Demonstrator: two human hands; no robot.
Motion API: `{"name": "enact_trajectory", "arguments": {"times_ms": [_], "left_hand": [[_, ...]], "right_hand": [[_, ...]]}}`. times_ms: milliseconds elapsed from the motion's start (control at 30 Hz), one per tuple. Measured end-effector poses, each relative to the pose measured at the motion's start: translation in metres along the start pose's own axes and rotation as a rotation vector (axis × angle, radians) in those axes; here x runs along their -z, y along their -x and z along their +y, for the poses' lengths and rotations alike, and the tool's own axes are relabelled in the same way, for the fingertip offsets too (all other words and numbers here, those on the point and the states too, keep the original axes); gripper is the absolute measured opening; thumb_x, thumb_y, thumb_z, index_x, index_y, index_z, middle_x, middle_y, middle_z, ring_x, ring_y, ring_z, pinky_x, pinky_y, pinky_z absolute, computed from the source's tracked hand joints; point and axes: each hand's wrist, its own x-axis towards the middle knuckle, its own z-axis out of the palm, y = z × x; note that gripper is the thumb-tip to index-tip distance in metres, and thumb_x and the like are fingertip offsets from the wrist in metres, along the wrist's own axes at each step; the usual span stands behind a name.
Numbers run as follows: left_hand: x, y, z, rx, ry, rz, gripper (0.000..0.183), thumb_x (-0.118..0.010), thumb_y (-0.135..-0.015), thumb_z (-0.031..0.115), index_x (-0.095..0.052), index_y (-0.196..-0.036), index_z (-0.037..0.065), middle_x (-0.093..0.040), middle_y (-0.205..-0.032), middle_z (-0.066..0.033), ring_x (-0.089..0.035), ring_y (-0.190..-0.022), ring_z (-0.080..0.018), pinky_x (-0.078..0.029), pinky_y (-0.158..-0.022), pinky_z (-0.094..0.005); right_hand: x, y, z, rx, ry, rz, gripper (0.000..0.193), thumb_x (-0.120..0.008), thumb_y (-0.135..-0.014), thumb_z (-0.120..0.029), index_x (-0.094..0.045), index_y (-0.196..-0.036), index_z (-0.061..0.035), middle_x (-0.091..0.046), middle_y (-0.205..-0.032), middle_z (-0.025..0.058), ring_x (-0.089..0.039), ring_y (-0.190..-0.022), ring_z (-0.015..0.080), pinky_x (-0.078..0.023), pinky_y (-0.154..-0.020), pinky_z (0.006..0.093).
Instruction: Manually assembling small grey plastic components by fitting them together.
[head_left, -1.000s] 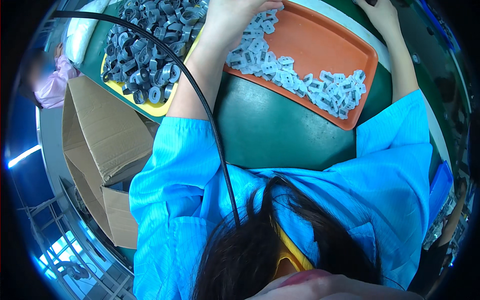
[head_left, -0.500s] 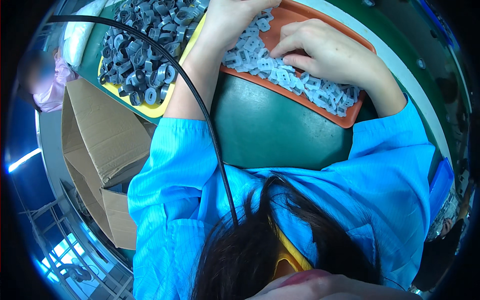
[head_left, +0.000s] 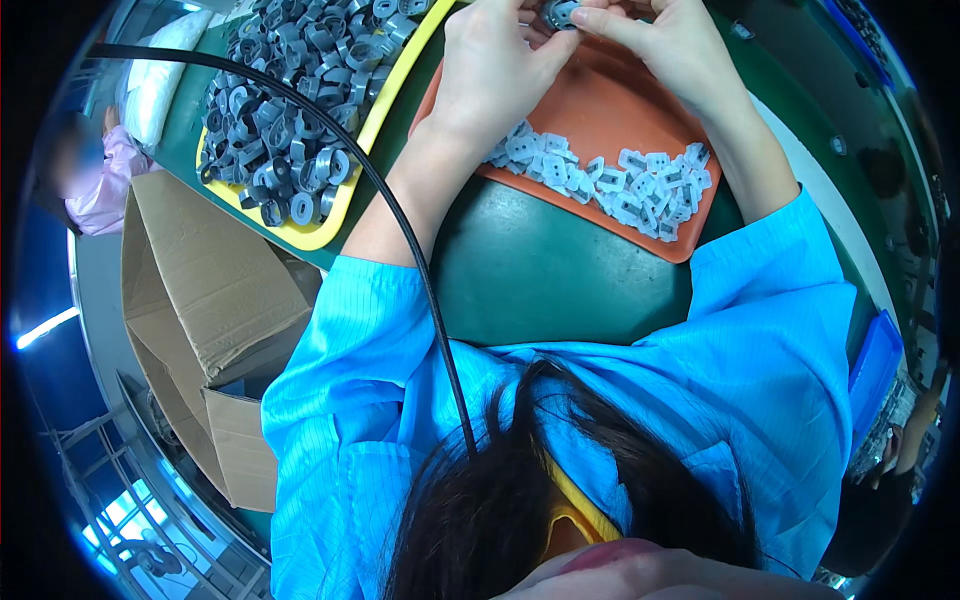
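Note:
At the top edge, my left hand (head_left: pixel 503 72) is closed on a small grey plastic ring (head_left: pixel 562 14). My right hand (head_left: pixel 668 38) meets it there, thumb and fingers pinched on the same ring; whether a smaller piece sits between them is hidden. Both hands are above an orange tray (head_left: pixel 628 98). Many small translucent white plastic pieces (head_left: pixel 640 190) lie along the tray's near side. To the left, a yellow tray (head_left: pixel 322 232) is heaped with similar grey plastic rings (head_left: pixel 290 110).
An open cardboard box (head_left: pixel 215 280) stands left of the green table (head_left: pixel 560 270). A black cable (head_left: pixel 415 240) crosses the view in front of my left arm. Beyond are a white plastic bag (head_left: pixel 160 85) and another person in a pink sleeve (head_left: pixel 110 185). A blue bin (head_left: pixel 875 370) is at right.
My right hand has left the translucent pieces and moved up to my left hand. Both now meet at the grey ring, which was not visible before.

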Motion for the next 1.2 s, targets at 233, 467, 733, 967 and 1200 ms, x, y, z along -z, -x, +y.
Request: {"name": "enact_trajectory", "arguments": {"times_ms": [233,467,733,967,1200], "left_hand": [[0.001,0.001,0.004,-0.108,-0.027,-0.036,0.027,-0.075,-0.088,-0.005,-0.062,-0.111,-0.002,-0.070,-0.102,-0.0109,-0.071,-0.093,-0.0171,-0.059,-0.083,-0.0294],[0.004,0.003,0.011,-0.331,-0.153,-0.024,0.035,-0.080,-0.081,-0.003,-0.067,-0.112,0.003,-0.062,-0.105,-0.0108,-0.065,-0.095,-0.0230,-0.055,-0.080,-0.0327],[0.031,-0.011,0.000,-0.461,-0.193,-0.352,0.039,-0.082,-0.079,0.005,-0.074,-0.116,0.008,-0.060,-0.107,-0.0097,-0.059,-0.101,-0.0265,-0.051,-0.087,-0.0354],[0.042,-0.015,0.019,-0.303,-0.391,-0.187,0.026,-0.072,-0.086,0.003,-0.071,-0.112,0.002,-0.065,-0.104,-0.0174,-0.065,-0.100,-0.0359,-0.053,-0.087,-0.0406],[0.111,-0.059,-0.021,-0.188,-1.124,-0.214,0.021,-0.065,-0.079,0.003,-0.076,-0.097,0.001,-0.067,-0.104,-0.0223,-0.060,-0.109,-0.0407,-0.048,-0.099,-0.0462]], "right_hand": [[0.000,0.005,-0.007,0.130,0.314,0.079,0.014,-0.079,-0.088,-0.011,-0.074,-0.094,0.0012,-0.072,-0.085,0.0028,-0.062,-0.076,0.0084,-0.051,-0.068,0.0239],[0.012,-0.003,0.015,-0.249,-0.426,-0.199,0.015,-0.073,-0.092,-0.007,-0.073,-0.104,0.0016,-0.074,-0.093,0.0075,-0.068,-0.078,0.0130,-0.055,-0.071,0.0244],[0.027,-0.003,0.000,-0.292,-0.202,-0.436,0.017,-0.077,-0.088,-0.004,-0.071,-0.103,0.0007,-0.074,-0.090,0.0063,-0.069,-0.078,0.0115,-0.055,-0.072,0.0222],[0.027,-0.011,0.019,-0.160,-0.023,-0.190,0.014,-0.077,-0.085,-0.002,-0.069,-0.096,0.0006,-0.068,-0.078,0.0008,-0.058,-0.067,0.0063,-0.046,-0.061,0.0220],[0.092,-0.035,0.059,-0.231,0.299,0.204,0.020,-0.079,-0.084,-0.009,-0.073,-0.099,0.0025,-0.073,-0.084,0.0079,-0.064,-0.073,0.0143,-0.051,-0.070,0.0293]]}}
